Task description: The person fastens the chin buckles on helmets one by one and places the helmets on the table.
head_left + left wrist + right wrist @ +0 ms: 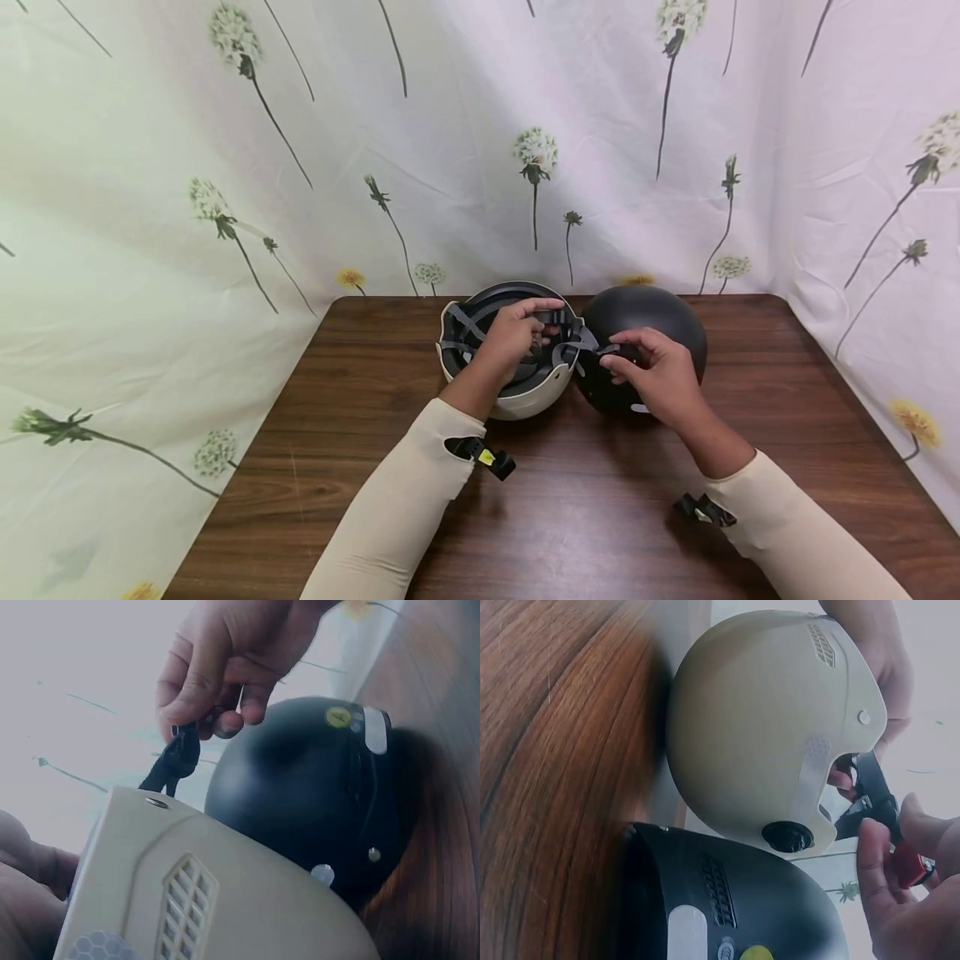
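A cream helmet (525,406) lies upside down, its dark lining and grey straps facing up. My left hand (510,333) reaches over its opening, index finger stretched out and the other fingers bent around a dark strap piece (553,317) by the right rim. That hand is mostly hidden behind the shell in the left wrist view. My right hand (660,371) pinches the end of the chin strap (588,340), drawn out past the right rim. A red-and-black buckle (909,866) shows between its thumb and fingers. Directly behind this hand sits a black helmet (637,312), dome up.
Both helmets stand side by side near the back edge of the brown wooden table (360,400). A white curtain (465,167) with dandelion prints hangs behind and at the sides. Black wrist mounts (487,458) stick out at both cream sleeves.
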Action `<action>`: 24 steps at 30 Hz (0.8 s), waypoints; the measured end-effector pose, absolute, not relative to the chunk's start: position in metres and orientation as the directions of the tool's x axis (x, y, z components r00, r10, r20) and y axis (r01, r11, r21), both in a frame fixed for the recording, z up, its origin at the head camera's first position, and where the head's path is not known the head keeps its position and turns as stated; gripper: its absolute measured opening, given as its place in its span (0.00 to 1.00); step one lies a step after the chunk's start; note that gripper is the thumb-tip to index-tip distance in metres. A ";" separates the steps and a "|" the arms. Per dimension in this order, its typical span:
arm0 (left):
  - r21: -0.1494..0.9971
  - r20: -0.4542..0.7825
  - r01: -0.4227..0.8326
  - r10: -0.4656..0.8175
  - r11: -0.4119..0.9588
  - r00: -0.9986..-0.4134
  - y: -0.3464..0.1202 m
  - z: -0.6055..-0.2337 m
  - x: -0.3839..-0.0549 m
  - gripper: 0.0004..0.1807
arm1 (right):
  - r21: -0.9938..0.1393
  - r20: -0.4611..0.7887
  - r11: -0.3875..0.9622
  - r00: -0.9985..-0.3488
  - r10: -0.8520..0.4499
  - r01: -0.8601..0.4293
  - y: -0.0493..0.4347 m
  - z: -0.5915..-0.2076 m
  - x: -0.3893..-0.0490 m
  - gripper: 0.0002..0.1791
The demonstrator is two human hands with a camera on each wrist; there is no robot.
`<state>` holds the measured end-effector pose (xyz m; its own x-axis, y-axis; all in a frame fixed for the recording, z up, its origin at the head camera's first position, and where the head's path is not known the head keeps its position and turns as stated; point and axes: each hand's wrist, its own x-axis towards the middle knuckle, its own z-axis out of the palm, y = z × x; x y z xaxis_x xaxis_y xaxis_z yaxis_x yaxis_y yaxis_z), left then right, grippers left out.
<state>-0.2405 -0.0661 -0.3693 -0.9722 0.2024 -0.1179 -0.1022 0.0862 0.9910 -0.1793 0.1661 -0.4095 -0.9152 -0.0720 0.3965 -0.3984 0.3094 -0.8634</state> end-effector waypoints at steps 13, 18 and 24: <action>0.966 -0.113 -0.152 0.187 -0.208 -0.976 -0.067 -0.371 -0.239 0.20 | -0.834 0.496 0.283 -0.868 0.008 -0.474 0.154 -0.403 -0.188 0.18; 0.969 -0.114 -0.144 0.154 -0.202 -0.982 -0.065 -0.372 -0.235 0.20 | -0.840 0.507 0.253 -0.860 0.053 -0.480 0.148 -0.399 -0.192 0.24; 0.966 -0.108 -0.136 0.136 -0.220 -0.985 -0.064 -0.372 -0.235 0.20 | -0.835 0.509 0.271 -0.860 0.047 -0.479 0.140 -0.397 -0.197 0.21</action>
<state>-0.2350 -0.0645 -0.3722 -0.9849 0.1356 -0.1080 -0.1363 -0.2203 0.9659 -0.1973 0.1401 -0.3970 -0.8597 0.0472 0.5086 -0.4791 0.2705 -0.8350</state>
